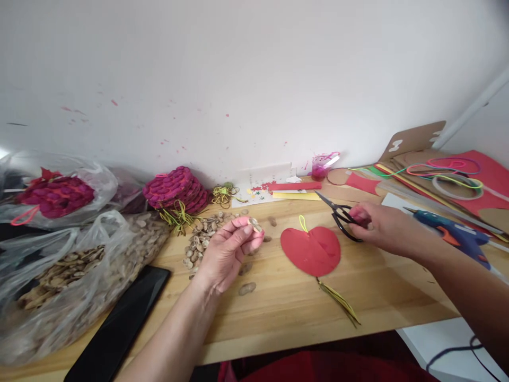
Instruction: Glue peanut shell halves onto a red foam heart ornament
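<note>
— Where does the peanut shell (255,225) lie in the left hand (228,246)?
— Right at the tips. The thumb presses on its near side and the fingertips back it from behind, so it shows between them, raised over the wooden table (278,313).
— So that hand is nearly closed?
— Yes, narrowed to a pinch on the shell, with the other fingers bent beneath.
— And the right hand (374,224)?
— Its fingers are curled in around the black handles of the scissors (338,211). The blades reach out beyond the fingers, pointing away toward the paper strips by the wall, well apart from the shell.
— What lies between the two hands?
— A red heart-shaped cutout (310,252), flat on the table, a yellow loop (303,223) at its top and a yellow-green tassel (340,302) at its lower end. Neither hand touches it.
— Are there other shells about?
— A pile of shells (196,244) sits beyond the left wrist, and a few loose ones are scattered near that hand. Off to the left, a clear plastic bag (115,265) holds plenty more.
</note>
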A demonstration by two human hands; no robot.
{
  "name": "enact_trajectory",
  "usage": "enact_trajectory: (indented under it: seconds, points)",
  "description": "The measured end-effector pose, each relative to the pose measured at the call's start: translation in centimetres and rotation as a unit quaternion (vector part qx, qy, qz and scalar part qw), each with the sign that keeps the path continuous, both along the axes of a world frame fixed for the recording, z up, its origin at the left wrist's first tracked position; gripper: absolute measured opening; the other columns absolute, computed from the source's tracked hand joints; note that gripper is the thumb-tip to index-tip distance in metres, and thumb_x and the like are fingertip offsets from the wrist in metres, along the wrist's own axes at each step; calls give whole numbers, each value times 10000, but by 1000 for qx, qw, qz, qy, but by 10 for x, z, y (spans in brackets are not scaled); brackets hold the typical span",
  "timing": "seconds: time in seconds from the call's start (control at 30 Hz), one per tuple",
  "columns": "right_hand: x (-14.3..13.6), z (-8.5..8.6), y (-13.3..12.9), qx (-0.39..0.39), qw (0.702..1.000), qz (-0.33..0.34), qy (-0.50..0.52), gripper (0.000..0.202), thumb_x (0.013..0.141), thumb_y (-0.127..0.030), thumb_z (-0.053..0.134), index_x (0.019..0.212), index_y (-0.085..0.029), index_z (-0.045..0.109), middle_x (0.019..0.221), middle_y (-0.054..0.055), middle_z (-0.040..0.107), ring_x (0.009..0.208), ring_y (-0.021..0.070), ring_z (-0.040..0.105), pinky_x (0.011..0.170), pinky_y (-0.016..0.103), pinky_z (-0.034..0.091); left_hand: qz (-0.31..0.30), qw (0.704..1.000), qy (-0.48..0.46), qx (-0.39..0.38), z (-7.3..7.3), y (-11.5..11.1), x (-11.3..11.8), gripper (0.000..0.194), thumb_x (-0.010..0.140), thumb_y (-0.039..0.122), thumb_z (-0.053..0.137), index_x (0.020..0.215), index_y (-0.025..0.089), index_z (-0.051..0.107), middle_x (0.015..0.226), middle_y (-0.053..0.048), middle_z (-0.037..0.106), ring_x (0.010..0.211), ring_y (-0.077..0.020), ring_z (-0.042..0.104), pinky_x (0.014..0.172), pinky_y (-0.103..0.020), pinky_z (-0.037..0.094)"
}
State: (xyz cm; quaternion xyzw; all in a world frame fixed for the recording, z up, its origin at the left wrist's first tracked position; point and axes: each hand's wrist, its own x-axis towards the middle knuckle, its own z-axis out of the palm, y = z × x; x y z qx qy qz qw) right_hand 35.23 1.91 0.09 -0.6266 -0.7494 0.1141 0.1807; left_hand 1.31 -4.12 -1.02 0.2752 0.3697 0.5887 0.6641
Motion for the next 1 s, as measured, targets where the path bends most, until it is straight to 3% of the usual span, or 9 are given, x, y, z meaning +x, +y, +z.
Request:
enact_trajectory:
  seconds: [0.07,0.13,0.2,0.3,0.43,0.6,0.77,1.0]
  points:
    - [-12,6,-6,-53,994,12,96,237,715,-375,648,909,-239,644,851,68,745,758,244,696,646,339,522,1,1000,5,4,-3,0,0,307,698,211,874,936,159,687,804,-29,748,767,-135,734,713,-201,618]
    - [-31,15,-13,-143,964,67,213,290,750,-351,616,1011,-229,641,922,90,743,815,237,708,678,334,557,4,1000,10,10,-5,1,0,293,707,221,870,933,163,692,815,-31,750,763,-133,731,706,-199,613]
    - [-55,22,-22,-175,932,119,293,327,747,-346,642,1054,-234,637,947,80,726,846,221,701,692,319,564,11,1000,13,20,-5,0,-1,275,713,229,867,922,169,697,817,-28,750,766,-133,729,705,-201,610]
    - [-90,26,-33,-239,914,185,272,200,789,-375,662,914,-225,619,774,26,671,673,163,627,565,272,493,27,999,16,31,-4,0,-3,266,714,231,867,916,167,708,818,-21,746,758,-128,723,704,-200,607]
    - [-120,26,-39,-146,950,183,205,273,783,-450,702,783,-230,540,692,-18,634,580,118,515,527,250,401,50,998,13,34,-2,0,-6,255,698,215,875,893,169,718,826,-6,742,712,-104,706,703,-194,603]
    - [-129,28,-38,-23,977,201,65,372,741,-501,733,727,-236,471,653,-30,580,566,125,440,538,276,314,65,998,8,25,-1,1,-5,273,670,214,891,888,172,731,849,-5,748,733,-104,709,707,-182,604]
    - [-135,26,-38,5,978,208,6,375,791,-554,665,743,-231,480,705,11,607,622,155,483,585,297,304,67,998,-2,6,-1,0,-4,293,643,186,905,880,163,735,870,-14,754,724,-106,716,711,-187,613]
    - [-138,27,-38,-11,977,210,-25,407,818,-596,618,746,-234,445,660,-15,588,579,143,457,563,288,262,63,998,-10,-23,2,-1,-5,290,649,157,902,883,131,732,837,-37,756,711,-117,725,699,-182,617]
